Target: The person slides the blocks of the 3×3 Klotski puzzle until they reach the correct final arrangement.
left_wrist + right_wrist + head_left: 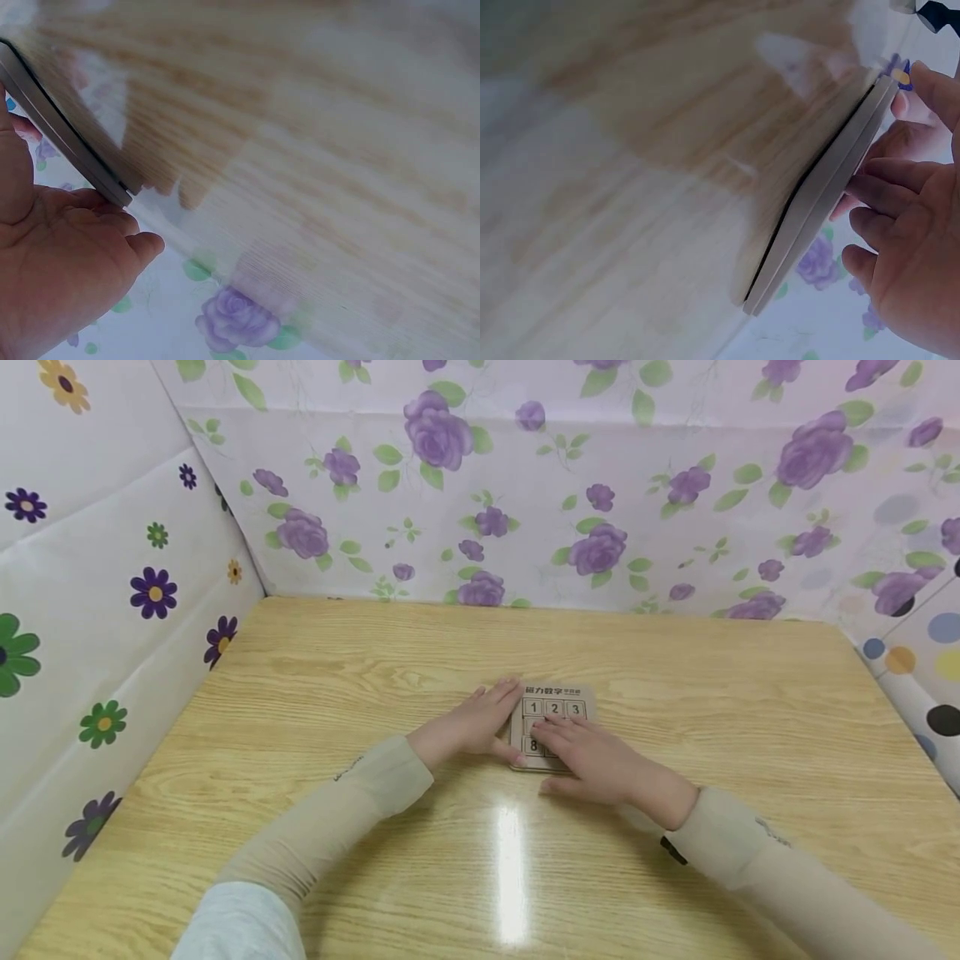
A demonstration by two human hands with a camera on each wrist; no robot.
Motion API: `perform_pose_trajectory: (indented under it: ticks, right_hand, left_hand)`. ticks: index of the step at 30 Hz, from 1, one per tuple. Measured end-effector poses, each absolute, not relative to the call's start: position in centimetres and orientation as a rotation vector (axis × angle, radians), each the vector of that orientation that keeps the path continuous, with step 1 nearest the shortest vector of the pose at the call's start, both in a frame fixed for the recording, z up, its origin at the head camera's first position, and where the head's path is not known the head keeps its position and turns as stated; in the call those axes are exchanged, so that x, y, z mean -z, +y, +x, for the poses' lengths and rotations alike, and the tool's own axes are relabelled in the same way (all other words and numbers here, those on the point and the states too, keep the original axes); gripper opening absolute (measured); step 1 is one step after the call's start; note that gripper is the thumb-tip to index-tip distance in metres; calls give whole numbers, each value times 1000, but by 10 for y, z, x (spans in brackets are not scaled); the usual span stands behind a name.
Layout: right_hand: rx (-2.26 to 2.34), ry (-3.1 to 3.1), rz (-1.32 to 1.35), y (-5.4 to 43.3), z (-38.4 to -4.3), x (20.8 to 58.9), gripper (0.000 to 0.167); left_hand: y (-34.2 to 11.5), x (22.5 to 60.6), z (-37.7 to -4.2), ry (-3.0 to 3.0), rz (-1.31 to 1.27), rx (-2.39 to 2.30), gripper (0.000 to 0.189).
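Observation:
A beige number slide puzzle (554, 707) lies flat on the wooden table, with printed characters along its top. Tiles 1, 2, 3 and 8 can be read; the right hand hides others. The left hand (483, 724) holds the puzzle's left side, thumb at the near corner and fingers at the far corner. From the right, the right hand (603, 762) reaches over the board, its extended fingertips resting on the middle tiles. Its thumb is off the board, by the near edge. Both wrist views show the puzzle's thin side edge (71, 139) from table level.
The wood-grain table (360, 652) reflects a bright streak of light in front of the puzzle. Behind it hangs a cloth with purple flowers (438, 431). Patterned sheets (67, 568) also close off the left and right sides.

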State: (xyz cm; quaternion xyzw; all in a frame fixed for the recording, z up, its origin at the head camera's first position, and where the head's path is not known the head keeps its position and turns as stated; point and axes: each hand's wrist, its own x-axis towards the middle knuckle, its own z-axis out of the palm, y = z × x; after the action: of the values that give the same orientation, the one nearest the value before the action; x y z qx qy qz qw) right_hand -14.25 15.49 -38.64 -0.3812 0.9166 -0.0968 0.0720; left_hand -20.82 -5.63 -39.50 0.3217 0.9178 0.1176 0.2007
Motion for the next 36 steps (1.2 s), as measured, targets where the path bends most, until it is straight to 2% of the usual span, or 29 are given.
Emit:
perform_pose_trajectory:
  ticks: [8, 21, 36]
  right_hand:
    - [313, 2726, -1149, 158, -142, 389, 76]
    - [324, 2710, -1131, 177, -120, 386, 74]
    - [352, 2754, -1125, 177, -143, 392, 74]
  left_hand:
    - [-55, 392, -206, 2564, 899, -317, 114]
    - [-55, 393, -207, 2565, 887, -314, 116]
    - [-56, 393, -208, 2567, 887, -320, 117]
